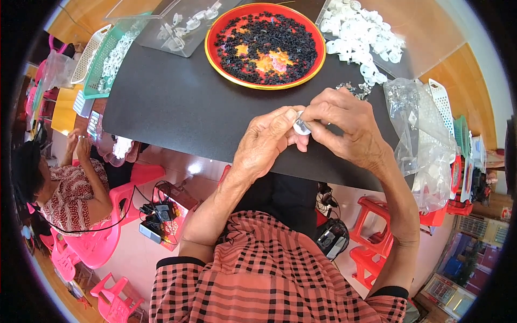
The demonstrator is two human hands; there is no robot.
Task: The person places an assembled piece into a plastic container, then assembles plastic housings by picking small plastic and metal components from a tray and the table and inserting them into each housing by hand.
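A black table (177, 102) fills the upper middle of the view, seen from above, with pale floor and pink plastic stools (99, 242) below it. At the table's near edge, the person's left hand (264, 142) and right hand (344, 126) meet – fingertips pressed together on a small white plastic piece (301, 127), pinched between both hands just above the tabletop. Both hands are closed on it; how it is being fitted cannot be made out.

Beyond the hands sits a round red tray (215, 59) heaped with many small black parts (269, 37), some of its orange centre showing through. To the tray's right lies a pile of white ring-shaped pieces (358, 35), and nearer the right hand a little cluster of small metal bits (355, 89). A crumpled clear plastic bag (425, 134) hangs off the table's right side. On the far left, a green basket (107, 59) and a clear shallow tray (177, 27) hold more white pieces.

Judging by the full tray and the large pile, much of the work appears to remain – which pieces are finished cannot be told.

At the left edge another person (70, 183) in patterned clothing sits on a pink stool, hands raised.
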